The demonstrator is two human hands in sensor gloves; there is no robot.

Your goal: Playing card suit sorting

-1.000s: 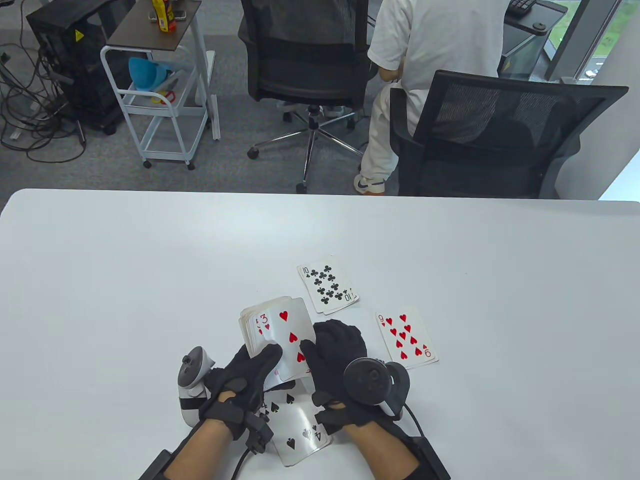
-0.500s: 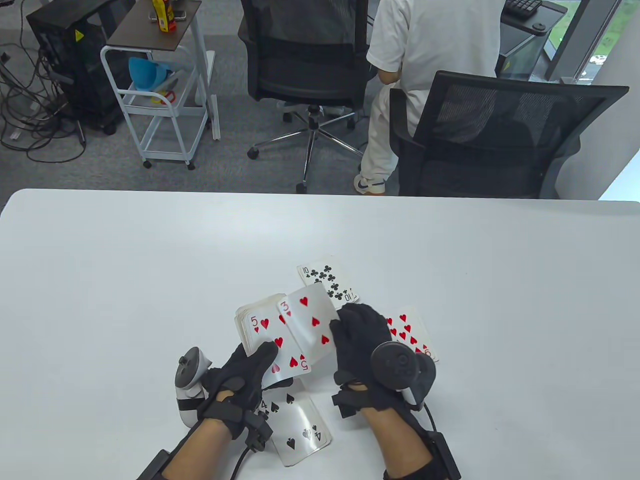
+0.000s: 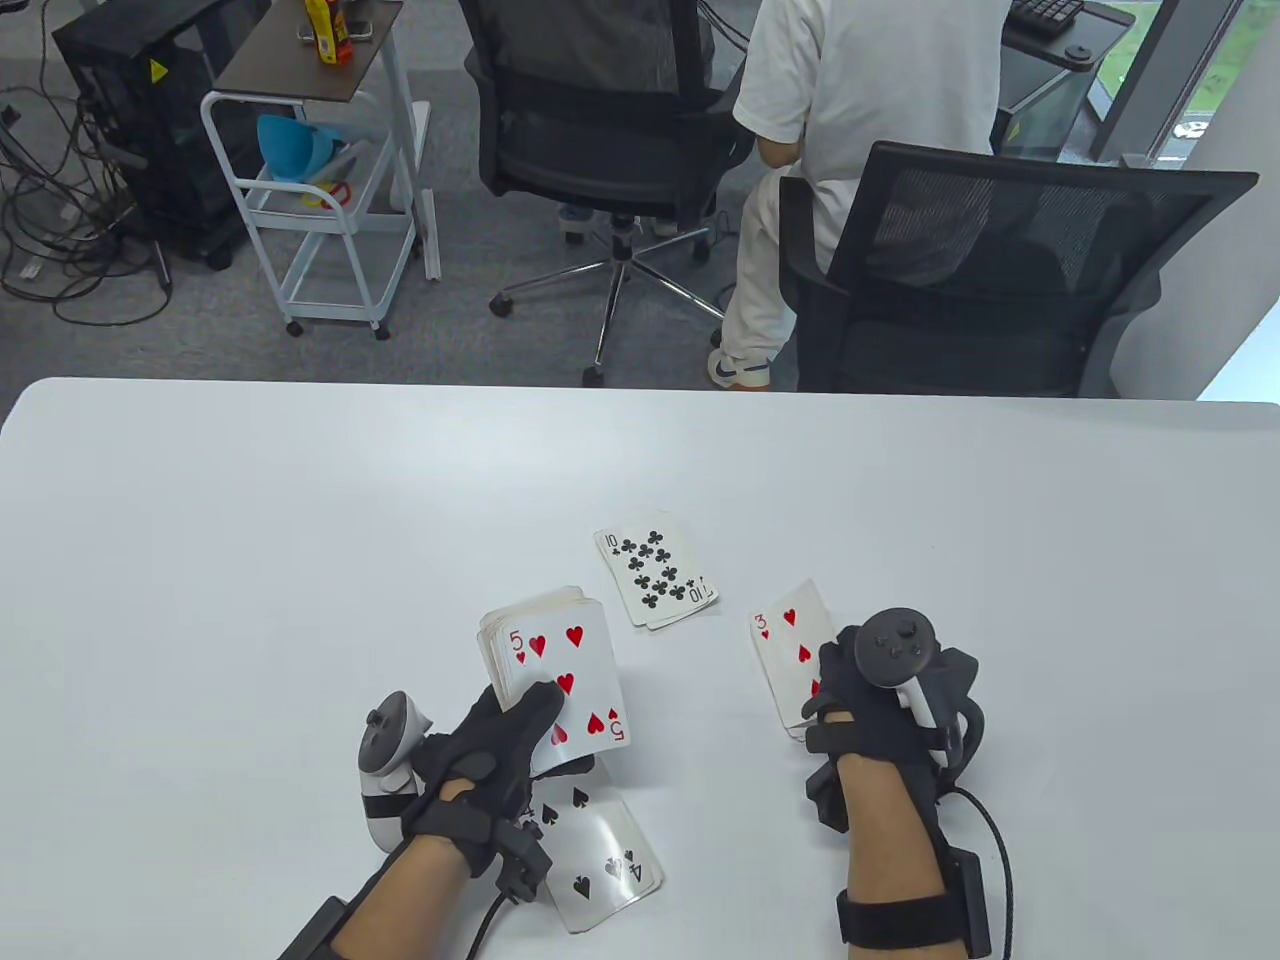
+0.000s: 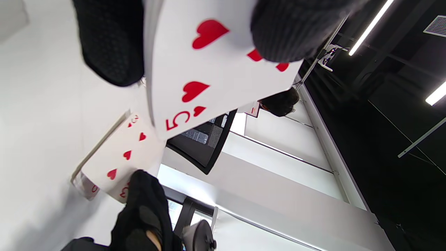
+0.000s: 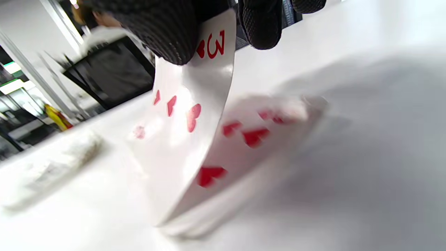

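My left hand (image 3: 515,725) grips the face-up deck (image 3: 550,670), thumb across the top card, a 5 of hearts (image 4: 209,76). My right hand (image 3: 835,685) pinches the 3 of hearts (image 3: 795,645) by its near end. In the right wrist view the 3 of hearts (image 5: 188,115) slants down, its far end on the hearts pile (image 5: 258,136). A clubs pile topped by the 10 of clubs (image 3: 655,578) lies between the hands, farther back. The 4 of spades (image 3: 600,850) lies face up by my left wrist.
The white table (image 3: 250,560) ends at its far edge near a black mesh chair (image 3: 1000,270). A seated person in white (image 3: 860,90) and a second chair (image 3: 600,120) are beyond. A white cart (image 3: 320,190) stands at the far left.
My right hand drew the 3 of hearts off the deck and carried it right onto the hearts pile, covering the 9. The 5 of hearts now tops the deck.
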